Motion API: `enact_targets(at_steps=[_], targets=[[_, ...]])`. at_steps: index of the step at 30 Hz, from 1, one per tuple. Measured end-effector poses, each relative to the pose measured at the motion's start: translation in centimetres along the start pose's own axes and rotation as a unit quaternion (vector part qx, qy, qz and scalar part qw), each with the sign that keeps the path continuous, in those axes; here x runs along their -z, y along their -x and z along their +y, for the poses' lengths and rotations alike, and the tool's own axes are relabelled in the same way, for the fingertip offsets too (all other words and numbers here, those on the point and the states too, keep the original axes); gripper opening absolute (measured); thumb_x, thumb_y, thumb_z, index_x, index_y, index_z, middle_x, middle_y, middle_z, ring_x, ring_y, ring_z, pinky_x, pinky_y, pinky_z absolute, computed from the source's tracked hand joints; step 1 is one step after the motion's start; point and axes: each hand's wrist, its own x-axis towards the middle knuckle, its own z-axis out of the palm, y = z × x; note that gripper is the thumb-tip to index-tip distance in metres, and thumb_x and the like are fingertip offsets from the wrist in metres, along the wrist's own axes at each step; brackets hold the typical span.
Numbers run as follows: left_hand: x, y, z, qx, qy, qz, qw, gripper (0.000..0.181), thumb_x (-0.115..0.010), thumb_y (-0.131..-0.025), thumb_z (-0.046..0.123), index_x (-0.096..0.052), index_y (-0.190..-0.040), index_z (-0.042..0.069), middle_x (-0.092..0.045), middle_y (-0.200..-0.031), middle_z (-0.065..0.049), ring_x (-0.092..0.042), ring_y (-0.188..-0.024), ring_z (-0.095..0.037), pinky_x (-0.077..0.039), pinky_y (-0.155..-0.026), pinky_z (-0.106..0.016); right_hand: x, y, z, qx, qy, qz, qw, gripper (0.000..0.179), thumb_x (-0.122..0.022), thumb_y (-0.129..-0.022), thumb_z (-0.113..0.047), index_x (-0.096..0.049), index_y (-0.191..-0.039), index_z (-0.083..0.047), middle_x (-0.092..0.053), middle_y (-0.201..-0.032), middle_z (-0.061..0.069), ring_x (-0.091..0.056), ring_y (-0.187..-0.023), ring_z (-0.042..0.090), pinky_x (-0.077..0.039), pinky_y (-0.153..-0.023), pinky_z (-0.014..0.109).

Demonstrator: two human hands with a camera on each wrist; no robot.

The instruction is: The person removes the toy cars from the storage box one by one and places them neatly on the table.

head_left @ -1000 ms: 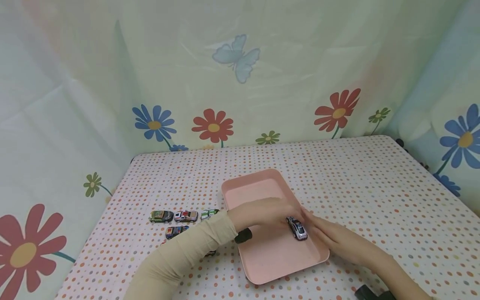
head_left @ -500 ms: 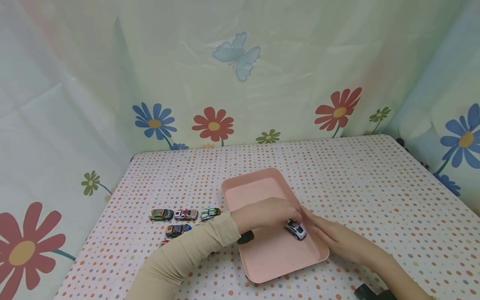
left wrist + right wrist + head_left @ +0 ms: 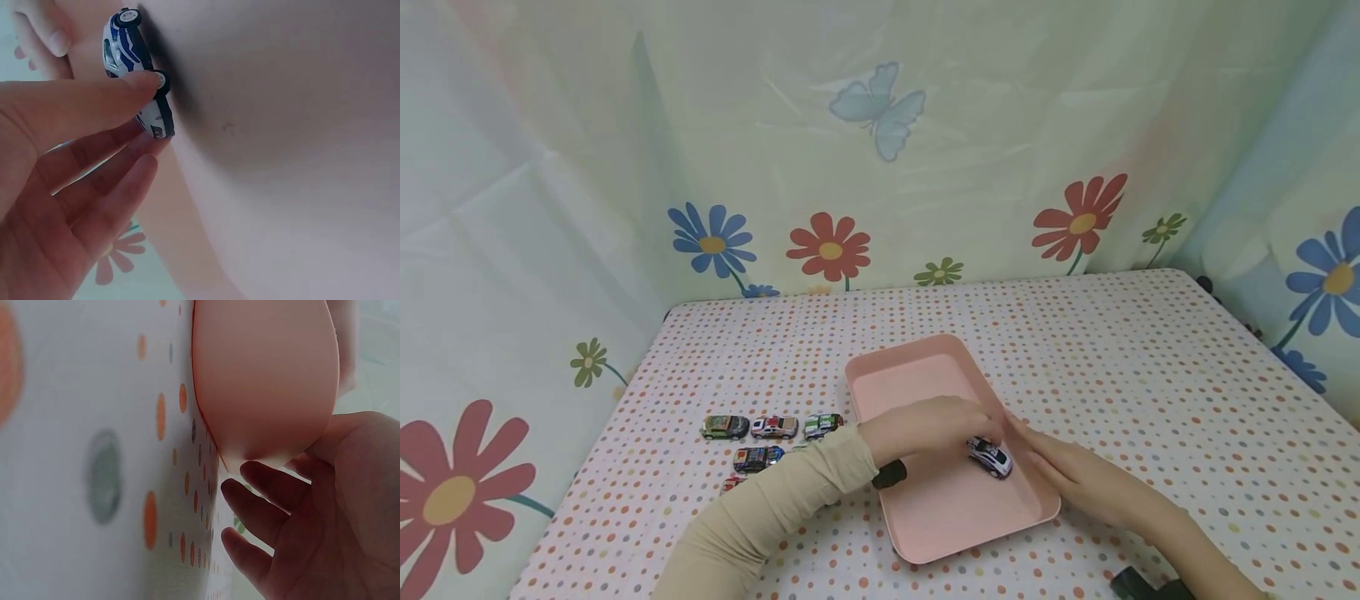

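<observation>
My left hand (image 3: 940,425) reaches over the pink tray (image 3: 925,533) and pinches a white and blue toy car (image 3: 990,457) between thumb and fingers. In the left wrist view, the thumb presses on the side of the toy car (image 3: 129,47) near a wheel, and the car is close over the tray floor (image 3: 281,125). My right hand (image 3: 1086,483) lies along the tray's right side with relaxed, nearly straight fingers. The right wrist view shows the fingertips right at the outer wall of the tray (image 3: 265,375); the thumb's tip is hidden behind the rim.
Left of the tray, several toy cars stand in rows, among them a green one (image 3: 725,427), a white and red one (image 3: 774,427), a white and green one (image 3: 823,426) and a dark blue one (image 3: 757,458). My left sleeve (image 3: 760,517) hides part of them. A dotted cloth (image 3: 1150,375) covers the table.
The toy car has turned slightly in my left fingers, its far end swinging left, and the left hand has rolled a little with it. The right hand has stayed at the tray's side.
</observation>
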Motion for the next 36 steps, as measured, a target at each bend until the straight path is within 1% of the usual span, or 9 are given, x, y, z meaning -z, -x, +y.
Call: enact_targets(at_steps=[5, 9, 12, 16, 19, 22, 29, 33, 36], targets=[[0.7, 0.5, -0.2, 0.010, 0.001, 0.009, 0.9999, 0.024, -0.064, -0.089, 0.008, -0.066, -0.111, 0.018, -0.062, -0.104, 0.012, -0.051, -0.094, 0.001, -0.033, -0.086, -0.008, -0.1, -0.1, 0.1, 0.016, 0.012, 0.011, 0.9997, 0.052, -0.032, -0.103, -0.036, -0.030, -0.147, -0.010, -0.030, -0.147, 0.013, -0.030, -0.131, 0.033, -0.028, -0.101, 0.052], [1.5, 0.7, -0.4, 0.023, 0.025, 0.016, 0.9993, 0.014, -0.067, -0.087, 0.009, -0.070, -0.097, 0.019, -0.062, -0.090, 0.015, -0.051, -0.082, 0.002, -0.036, -0.077, -0.007, -0.2, -0.2, 0.1, 0.027, 0.012, 0.017, 0.9994, 0.051, -0.032, -0.103, -0.033, -0.029, -0.147, -0.006, -0.029, -0.147, 0.013, -0.030, -0.131, 0.032, -0.026, -0.102, 0.050], [2.1, 1.1, -0.6, 0.017, 0.031, 0.024, 0.9991, 0.010, -0.069, -0.085, 0.009, -0.069, -0.088, 0.018, -0.060, -0.081, 0.014, -0.049, -0.076, 0.000, -0.037, -0.071, -0.009, -0.2, -0.2, 0.1, 0.026, 0.011, 0.019, 0.9994, 0.051, -0.032, -0.103, -0.032, -0.029, -0.146, -0.006, -0.030, -0.147, 0.014, -0.031, -0.131, 0.033, -0.026, -0.101, 0.050], [2.8, 2.2, -1.1, -0.002, 0.035, 0.041, 0.9985, 0.011, -0.070, -0.083, 0.007, -0.069, -0.090, 0.015, -0.059, -0.083, 0.011, -0.049, -0.079, -0.003, -0.036, -0.072, -0.010, -0.2, -0.2, 0.1, 0.030, 0.013, 0.020, 0.9993, 0.051, -0.032, -0.103, -0.032, -0.029, -0.146, -0.005, -0.030, -0.147, 0.015, -0.032, -0.130, 0.034, -0.027, -0.101, 0.051], [3.0, 3.2, -1.6, -0.006, 0.051, 0.055, 0.9971, 0.016, -0.070, -0.084, 0.005, -0.071, -0.098, 0.012, -0.062, -0.088, 0.008, -0.051, -0.083, -0.004, -0.036, -0.074, -0.010, -0.2, -0.2, 0.1, 0.025, 0.012, 0.018, 0.9995, 0.051, -0.032, -0.103, -0.033, -0.029, -0.147, -0.007, -0.030, -0.146, 0.015, -0.032, -0.130, 0.035, -0.028, -0.101, 0.052], [3.0, 4.3, -2.2, 0.005, 0.062, 0.062, 0.9961, 0.020, -0.068, -0.085, 0.004, -0.070, -0.105, 0.009, -0.063, -0.092, 0.004, -0.052, -0.085, -0.005, -0.037, -0.076, -0.010, -0.3, -0.1, 0.1, 0.017, 0.008, 0.016, 0.9997, 0.052, -0.033, -0.103, -0.035, -0.029, -0.147, -0.009, -0.030, -0.147, 0.015, -0.032, -0.130, 0.035, -0.028, -0.101, 0.052], [2.8, 7.3, -3.2, 0.054, 0.090, 0.067, 0.9922, 0.024, -0.068, -0.086, 0.005, -0.069, -0.109, 0.006, -0.063, -0.098, 0.000, -0.055, -0.091, -0.006, -0.040, -0.080, -0.012, -0.2, -0.2, 0.0, 0.019, 0.007, 0.014, 0.9997, 0.052, -0.033, -0.103, -0.035, -0.028, -0.148, -0.009, -0.029, -0.147, 0.013, -0.030, -0.131, 0.034, -0.027, -0.101, 0.051], [2.7, 9.4, -3.7, 0.079, 0.110, 0.087, 0.9869, 0.025, -0.069, -0.085, 0.004, -0.068, -0.110, 0.005, -0.063, -0.100, -0.001, -0.055, -0.092, -0.008, -0.043, -0.079, -0.016, -0.2, -0.2, 0.1, 0.022, 0.010, 0.012, 0.9996, 0.052, -0.033, -0.103, -0.034, -0.027, -0.148, -0.009, -0.028, -0.148, 0.013, -0.030, -0.131, 0.034, -0.027, -0.101, 0.051], [2.4, 11.0, -4.0, 0.100, 0.114, 0.106, 0.9828, 0.026, -0.069, -0.084, 0.004, -0.068, -0.111, 0.005, -0.063, -0.101, -0.001, -0.056, -0.091, -0.009, -0.045, -0.077, -0.020, -0.2, -0.2, 0.0, 0.018, 0.009, 0.010, 0.9997, 0.053, -0.033, -0.103, -0.035, -0.028, -0.147, -0.007, -0.028, -0.147, 0.014, -0.030, -0.131, 0.034, -0.027, -0.101, 0.051]])
